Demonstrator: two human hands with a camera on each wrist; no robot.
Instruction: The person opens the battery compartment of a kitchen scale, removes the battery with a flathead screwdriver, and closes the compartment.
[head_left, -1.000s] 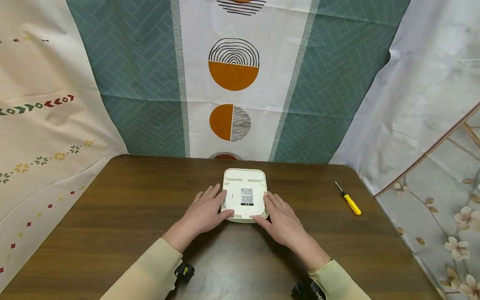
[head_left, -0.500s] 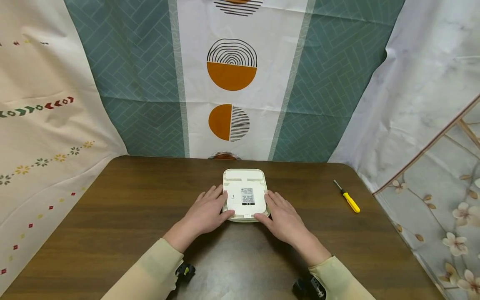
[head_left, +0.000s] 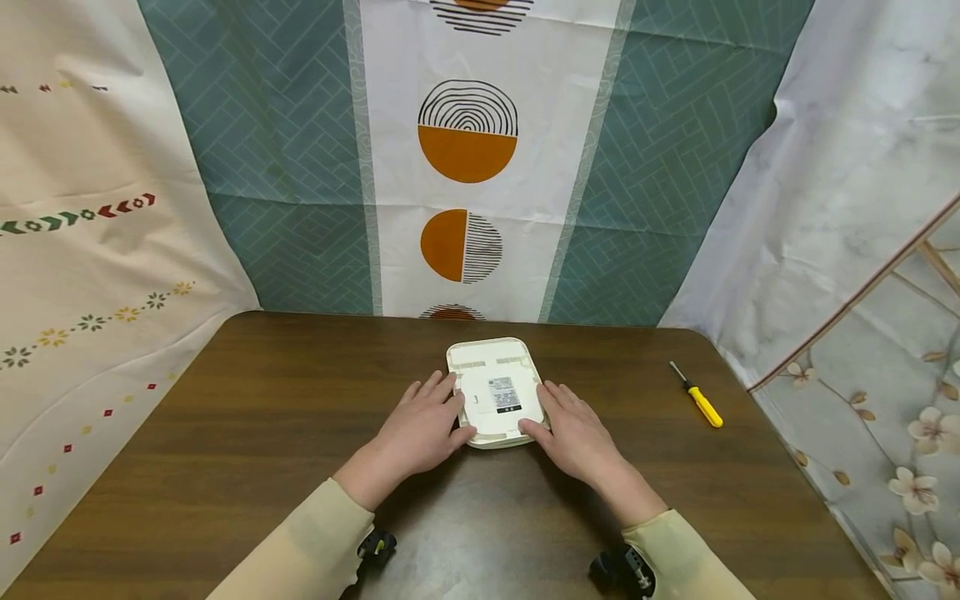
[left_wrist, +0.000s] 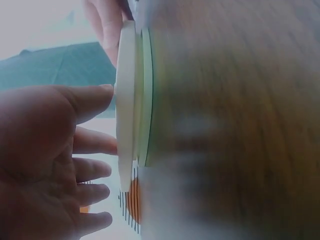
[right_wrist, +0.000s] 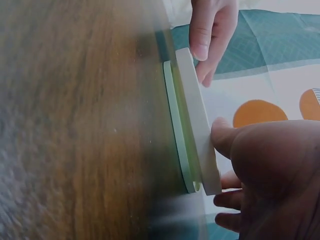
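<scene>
A flat, white, rounded-rectangular device [head_left: 486, 421], with a printed label on its upward face, lies on the table; it looks like a kitchen scale turned upside down. Seen edge-on in the left wrist view, a thin pale green layer [left_wrist: 147, 95] sits beneath the white body [left_wrist: 126, 100]. My left hand [head_left: 422, 423] touches the device's left side and near left corner, its fingers extended. On the opposite side my right hand [head_left: 576, 433] rests extended fingers on the right edge, thumb at the near right corner. The device sits slightly turned.
A yellow-handled screwdriver [head_left: 702, 404] lies at the right of the brown wooden table [head_left: 300, 400]. Patterned cloths hang behind [head_left: 292, 167] and on both sides.
The device has turned slightly anticlockwise, and its near end has shifted a little to the right. Both hands have moved slightly right with it. The screwdriver lies where it was.
</scene>
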